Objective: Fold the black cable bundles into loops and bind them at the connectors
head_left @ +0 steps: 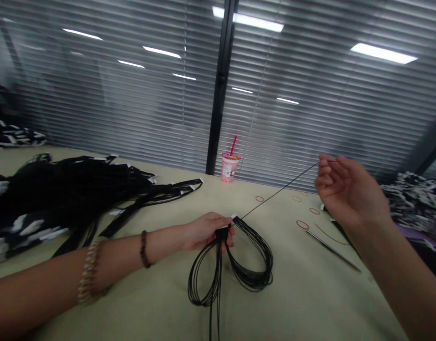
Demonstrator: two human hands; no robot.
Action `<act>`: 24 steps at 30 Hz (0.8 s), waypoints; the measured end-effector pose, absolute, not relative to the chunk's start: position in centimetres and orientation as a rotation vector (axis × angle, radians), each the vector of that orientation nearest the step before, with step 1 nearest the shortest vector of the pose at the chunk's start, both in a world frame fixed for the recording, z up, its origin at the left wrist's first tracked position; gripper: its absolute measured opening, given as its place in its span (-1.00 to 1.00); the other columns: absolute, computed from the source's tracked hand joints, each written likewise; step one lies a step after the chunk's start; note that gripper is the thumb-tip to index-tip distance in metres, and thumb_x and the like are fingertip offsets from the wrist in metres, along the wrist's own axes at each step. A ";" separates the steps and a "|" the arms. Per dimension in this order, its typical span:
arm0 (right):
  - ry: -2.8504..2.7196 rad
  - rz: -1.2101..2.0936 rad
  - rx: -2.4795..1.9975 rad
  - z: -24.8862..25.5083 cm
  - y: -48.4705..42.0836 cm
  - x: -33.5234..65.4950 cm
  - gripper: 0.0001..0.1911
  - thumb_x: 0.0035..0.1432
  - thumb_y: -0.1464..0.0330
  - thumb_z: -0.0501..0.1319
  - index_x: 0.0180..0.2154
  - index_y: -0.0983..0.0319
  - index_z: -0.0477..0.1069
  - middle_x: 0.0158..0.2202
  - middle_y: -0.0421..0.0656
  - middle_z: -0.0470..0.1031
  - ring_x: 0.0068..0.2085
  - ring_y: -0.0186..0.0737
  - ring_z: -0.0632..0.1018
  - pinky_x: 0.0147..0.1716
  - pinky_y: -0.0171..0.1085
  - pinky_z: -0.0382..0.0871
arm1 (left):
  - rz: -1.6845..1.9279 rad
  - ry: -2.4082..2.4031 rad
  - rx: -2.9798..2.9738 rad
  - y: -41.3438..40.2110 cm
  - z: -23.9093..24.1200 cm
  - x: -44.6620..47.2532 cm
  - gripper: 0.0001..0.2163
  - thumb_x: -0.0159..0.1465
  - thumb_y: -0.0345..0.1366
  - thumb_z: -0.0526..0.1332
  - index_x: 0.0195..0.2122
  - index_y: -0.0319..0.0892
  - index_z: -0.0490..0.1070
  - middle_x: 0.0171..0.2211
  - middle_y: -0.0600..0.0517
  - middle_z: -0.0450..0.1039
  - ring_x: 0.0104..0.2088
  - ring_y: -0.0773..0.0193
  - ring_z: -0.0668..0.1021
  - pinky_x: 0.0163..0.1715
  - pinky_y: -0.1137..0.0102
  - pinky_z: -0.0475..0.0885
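My left hand is closed round the gathered middle of a looped bundle of thin black cords. White tips show at the pinch, and the loops hang down on both sides with loose ends below. One thin dark cord runs taut from the bundle up to the right. Its far end is pinched between the thumb and fingers of my right hand, raised above the table. A slim metal rod lies on the table below my right hand.
A large pile of black cords with white ends covers the left. A pink cup with a red straw stands at the back. Coloured rubber bands lie to the right, near a black-and-white heap. Window blinds rise behind the table.
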State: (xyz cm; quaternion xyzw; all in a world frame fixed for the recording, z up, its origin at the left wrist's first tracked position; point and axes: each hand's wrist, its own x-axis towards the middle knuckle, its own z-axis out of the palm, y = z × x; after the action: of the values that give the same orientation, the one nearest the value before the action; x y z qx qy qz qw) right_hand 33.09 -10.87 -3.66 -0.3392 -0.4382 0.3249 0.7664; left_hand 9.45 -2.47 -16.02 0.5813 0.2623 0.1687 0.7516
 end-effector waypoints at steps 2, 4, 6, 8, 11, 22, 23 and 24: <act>-0.924 0.660 -0.727 -3.7 -10.7 33.5 -0.88 0.07 0.39 0.09 -0.40 0.26 0.38 -0.48 -0.23 0.28 -0.55 -0.57 0.30 -0.67 -0.56 0.15 | 0.356 0.571 1.261 -2.3 -16.1 9.5 -0.66 0.10 -0.07 0.07 -0.41 -0.32 0.26 -0.61 0.01 0.35 -0.45 0.31 0.46 -0.58 0.55 0.23; -0.894 0.583 -0.732 -3.8 -10.4 33.7 -0.86 0.06 0.31 0.12 -0.34 0.23 0.37 -0.46 -0.24 0.29 -0.56 -0.57 0.29 -0.70 -0.55 0.12 | 0.348 0.585 1.262 -2.1 -16.2 9.5 -0.65 0.08 -0.05 0.09 -0.42 -0.32 0.25 -0.63 0.01 0.35 -0.49 0.32 0.46 -0.59 0.54 0.22; -0.898 0.480 -0.741 -4.2 -10.1 33.5 -0.82 0.03 0.28 0.15 -0.31 0.22 0.36 -0.40 -0.22 0.32 -0.58 -0.58 0.29 -0.71 -0.54 0.09 | 0.337 0.590 1.274 -1.9 -16.3 9.5 -0.64 0.06 -0.02 0.09 -0.44 -0.31 0.25 -0.67 0.04 0.34 -0.58 0.37 0.44 -0.56 0.51 0.26; -0.963 0.389 -0.766 -5.3 -9.7 32.6 -0.81 -0.01 0.31 0.18 -0.30 0.25 0.37 -0.40 -0.23 0.33 -0.62 -0.61 0.25 -0.72 -0.54 0.06 | 0.314 0.574 1.293 -1.6 -16.5 9.6 -0.62 0.07 0.00 0.07 -0.45 -0.31 0.25 -0.72 0.07 0.32 -0.68 0.44 0.38 -0.49 0.45 0.32; -1.176 0.426 -0.920 -8.4 -9.4 29.9 -0.73 0.00 0.30 0.18 -0.22 0.25 0.35 -0.54 -0.28 0.32 -0.69 -0.58 0.22 -0.74 -0.51 0.04 | 0.288 0.555 1.330 -1.2 -16.9 9.6 -0.60 0.09 0.02 0.02 -0.46 -0.31 0.26 -0.75 0.10 0.29 -0.76 0.48 0.32 -0.44 0.39 0.35; -2.047 0.309 -1.429 -17.1 -10.3 24.5 -0.67 0.16 0.34 -0.07 -0.42 0.30 0.43 -0.49 -0.16 0.45 -0.47 -0.39 0.43 -0.44 -0.45 0.22 | 0.240 0.525 1.403 -1.4 -16.3 9.3 -0.65 0.12 -0.02 -0.01 -0.45 -0.26 0.27 -0.75 0.12 0.28 -0.77 0.52 0.29 -0.47 0.46 0.35; -2.039 0.304 -1.440 -17.1 -10.2 24.5 -0.67 0.17 0.35 -0.08 -0.40 0.29 0.43 -0.49 -0.17 0.46 -0.48 -0.39 0.43 -0.45 -0.46 0.21 | 0.235 0.516 1.410 -1.4 -16.1 9.2 -0.66 0.12 -0.03 0.00 -0.45 -0.26 0.27 -0.75 0.11 0.29 -0.77 0.51 0.29 -0.47 0.46 0.35; -2.027 0.303 -1.444 -17.1 -10.1 24.6 -0.67 0.17 0.36 -0.08 -0.38 0.29 0.43 -0.49 -0.18 0.46 -0.48 -0.40 0.43 -0.45 -0.46 0.21 | 0.231 0.507 1.420 -1.5 -16.0 9.1 -0.66 0.12 -0.04 0.00 -0.45 -0.27 0.27 -0.74 0.10 0.29 -0.76 0.51 0.30 -0.47 0.47 0.34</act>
State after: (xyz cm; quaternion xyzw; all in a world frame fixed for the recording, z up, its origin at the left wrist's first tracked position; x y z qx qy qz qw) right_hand 24.59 -10.07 -17.11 -0.5473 -0.7680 0.1147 0.3121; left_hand 9.13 -1.46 -16.03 0.6431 0.2298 0.1046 0.7229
